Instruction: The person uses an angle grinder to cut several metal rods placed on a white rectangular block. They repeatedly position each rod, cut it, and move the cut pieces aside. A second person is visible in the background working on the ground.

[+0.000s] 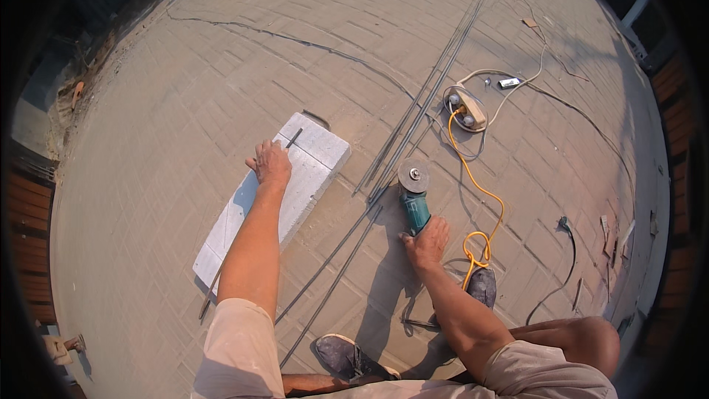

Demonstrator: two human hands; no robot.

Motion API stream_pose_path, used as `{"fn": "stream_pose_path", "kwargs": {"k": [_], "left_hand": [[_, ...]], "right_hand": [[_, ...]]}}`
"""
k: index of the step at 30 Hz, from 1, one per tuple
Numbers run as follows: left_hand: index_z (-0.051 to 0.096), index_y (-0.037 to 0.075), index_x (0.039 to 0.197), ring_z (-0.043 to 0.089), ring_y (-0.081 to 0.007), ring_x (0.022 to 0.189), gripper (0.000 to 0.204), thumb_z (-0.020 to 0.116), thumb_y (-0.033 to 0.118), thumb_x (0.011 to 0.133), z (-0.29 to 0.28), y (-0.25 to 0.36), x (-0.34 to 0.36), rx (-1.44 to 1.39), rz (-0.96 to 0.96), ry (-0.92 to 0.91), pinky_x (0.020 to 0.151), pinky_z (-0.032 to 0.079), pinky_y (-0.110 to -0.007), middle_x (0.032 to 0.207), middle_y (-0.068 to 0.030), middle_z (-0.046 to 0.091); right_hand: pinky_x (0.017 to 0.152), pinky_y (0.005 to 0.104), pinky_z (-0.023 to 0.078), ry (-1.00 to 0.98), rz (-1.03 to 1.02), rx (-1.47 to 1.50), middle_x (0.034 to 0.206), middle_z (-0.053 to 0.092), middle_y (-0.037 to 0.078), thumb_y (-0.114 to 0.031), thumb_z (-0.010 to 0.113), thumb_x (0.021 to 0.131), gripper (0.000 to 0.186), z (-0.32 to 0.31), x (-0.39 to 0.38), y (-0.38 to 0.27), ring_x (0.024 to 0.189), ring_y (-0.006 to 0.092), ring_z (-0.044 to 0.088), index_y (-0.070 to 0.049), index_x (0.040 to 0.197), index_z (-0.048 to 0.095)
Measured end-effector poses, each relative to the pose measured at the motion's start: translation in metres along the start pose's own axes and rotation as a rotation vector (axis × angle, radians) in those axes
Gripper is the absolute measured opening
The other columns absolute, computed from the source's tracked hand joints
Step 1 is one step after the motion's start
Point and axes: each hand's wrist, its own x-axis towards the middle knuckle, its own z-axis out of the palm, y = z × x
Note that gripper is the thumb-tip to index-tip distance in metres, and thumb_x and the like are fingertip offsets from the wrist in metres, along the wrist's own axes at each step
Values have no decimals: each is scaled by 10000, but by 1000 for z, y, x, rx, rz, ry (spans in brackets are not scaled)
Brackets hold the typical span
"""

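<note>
My left hand (pixel 270 165) is closed over a thin dark steel rod (pixel 295 137) that lies lengthwise on a pale grey lightweight concrete block (pixel 314 149). My forearm covers the rod's middle; its lower end (pixel 210 294) shows past the block's near end. A straight groove crosses the block beyond my hand. In my right hand (pixel 428 242) is a green angle grinder (pixel 416 210), gripped by its body, its round disc (pixel 413 175) pointing away from me. The grinder is to the right of the block, apart from it. Whether the disc spins cannot be told.
Long steel rods (pixel 421 114) run across the paving between block and grinder. A yellow cord (pixel 480 188) loops near my right shoe (pixel 481 287) toward a power strip (pixel 470 108). A dark cable (pixel 317 45) crosses farther off. Another plug (pixel 565 223) lies at right.
</note>
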Motion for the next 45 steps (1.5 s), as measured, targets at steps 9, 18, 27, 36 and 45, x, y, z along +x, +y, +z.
{"fn": "stream_pose_path", "kwargs": {"k": [9, 18, 27, 36, 45], "left_hand": [[829, 92, 1083, 674, -306, 1239, 191, 753, 234, 980, 23, 6, 38, 89, -48, -91, 1066, 368, -612, 1170, -111, 790], [806, 34, 995, 760, -293, 952, 175, 794, 202, 946, -51, 33, 36, -491, -296, 31, 1031, 515, -516, 928, -102, 807], [791, -62, 1101, 665, -164, 905, 220, 824, 93, 949, -94, -58, 78, -1028, -219, -123, 840, 521, -293, 905, -61, 740], [778, -22, 1054, 641, -201, 946, 231, 866, 122, 897, -174, -59, 15, -845, -175, -156, 1025, 453, -383, 906, -40, 701], [770, 23, 1020, 647, -154, 946, 174, 869, 146, 947, -119, -179, 3, -880, -308, -37, 1024, 455, -351, 944, -37, 736]], "right_hand": [[1036, 519, 438, -44, -27, -83, 1249, 543, 202, -425, 1007, 706, 975, -3, -6, -8, 1189, 396, 536, 14, 1413, 499], [1157, 544, 401, -114, -14, -107, 1393, 522, 261, -447, 927, 831, 1054, -14, -12, 3, 1347, 438, 496, 53, 1581, 380], [950, 443, 556, 251, -218, 586, 1280, 606, 231, -150, 813, 945, 934, -109, 57, -55, 1110, 314, 660, 42, 1678, 267], [1034, 508, 575, -92, -106, -373, 1323, 736, 275, -126, 654, 928, 448, -351, 353, 76, 1245, 422, 711, -4, 1358, 682], [960, 455, 591, -422, -25, -460, 1214, 769, 281, -168, 794, 929, 532, -396, 202, 172, 1143, 387, 755, 23, 1414, 684]]}}
